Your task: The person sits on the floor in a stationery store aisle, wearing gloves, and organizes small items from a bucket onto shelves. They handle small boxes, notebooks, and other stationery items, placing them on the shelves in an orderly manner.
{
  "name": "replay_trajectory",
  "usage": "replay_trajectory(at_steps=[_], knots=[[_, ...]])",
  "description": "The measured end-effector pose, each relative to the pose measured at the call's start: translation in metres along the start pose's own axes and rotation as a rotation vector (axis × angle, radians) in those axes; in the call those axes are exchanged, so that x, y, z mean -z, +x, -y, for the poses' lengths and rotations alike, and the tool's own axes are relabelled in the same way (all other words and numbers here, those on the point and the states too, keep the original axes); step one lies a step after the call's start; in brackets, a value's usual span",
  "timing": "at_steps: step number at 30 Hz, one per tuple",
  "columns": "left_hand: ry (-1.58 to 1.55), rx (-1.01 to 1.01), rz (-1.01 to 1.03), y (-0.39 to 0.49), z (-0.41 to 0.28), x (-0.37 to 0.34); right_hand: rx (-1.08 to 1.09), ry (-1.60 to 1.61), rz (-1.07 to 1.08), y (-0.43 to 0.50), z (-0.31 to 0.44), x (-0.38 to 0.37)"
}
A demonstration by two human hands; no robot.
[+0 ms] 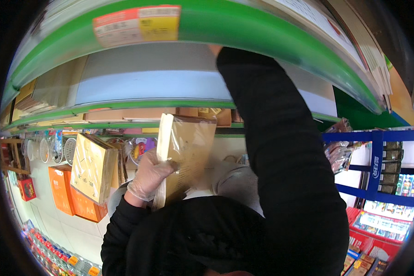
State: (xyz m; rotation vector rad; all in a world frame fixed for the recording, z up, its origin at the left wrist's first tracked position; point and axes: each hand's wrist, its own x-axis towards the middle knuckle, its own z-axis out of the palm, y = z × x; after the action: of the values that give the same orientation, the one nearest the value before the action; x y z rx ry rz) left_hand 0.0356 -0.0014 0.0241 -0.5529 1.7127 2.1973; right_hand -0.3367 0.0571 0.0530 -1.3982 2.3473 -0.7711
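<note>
My left hand (pixel 151 176), in a clear plastic glove, grips a film-wrapped pack of tan paper notebooks (pixel 189 148) by its pale spine side. The pack stands upright in front of my chest. My right arm (pixel 279 138), in a black sleeve, reaches up over a bare grey-white shelf board (pixel 151 82). Only a sliver of skin at the right wrist (pixel 214 49) shows; the green shelf edge (pixel 227 20) above covers the rest of that hand. Beside my left hand, more wrapped tan notebooks (pixel 91 169) rest on orange A4 paper boxes (pixel 74 196).
Tan notebooks or papers (pixel 51 86) fill the shelf's left end. Lower shelves hold cardboard-coloured goods (pixel 131 114). White plastic baskets (pixel 70 151) stand at left. A blue metal rack (pixel 376 165) rises at right, and packaged goods (pixel 62 252) lie at lower left.
</note>
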Motion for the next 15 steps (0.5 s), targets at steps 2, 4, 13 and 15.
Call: replay_trajectory(at_steps=[2,4,13,15], knots=[[-0.071,-0.016,-0.031,-0.001,0.002,-0.006,-0.067,-0.031,-0.024,-0.039,-0.029,0.027],[-0.032,0.007,-0.006,0.0,-0.002,-0.006,-0.168,-0.083,-0.07,-0.088,-0.063,0.06],[-0.068,0.024,-0.038,-0.002,-0.01,-0.025,-0.651,-0.365,-0.314,-0.291,-0.18,0.175],[-0.072,-0.003,-0.055,-0.003,-0.008,-0.028,-0.728,-0.42,-0.355,-0.319,-0.198,0.188]])
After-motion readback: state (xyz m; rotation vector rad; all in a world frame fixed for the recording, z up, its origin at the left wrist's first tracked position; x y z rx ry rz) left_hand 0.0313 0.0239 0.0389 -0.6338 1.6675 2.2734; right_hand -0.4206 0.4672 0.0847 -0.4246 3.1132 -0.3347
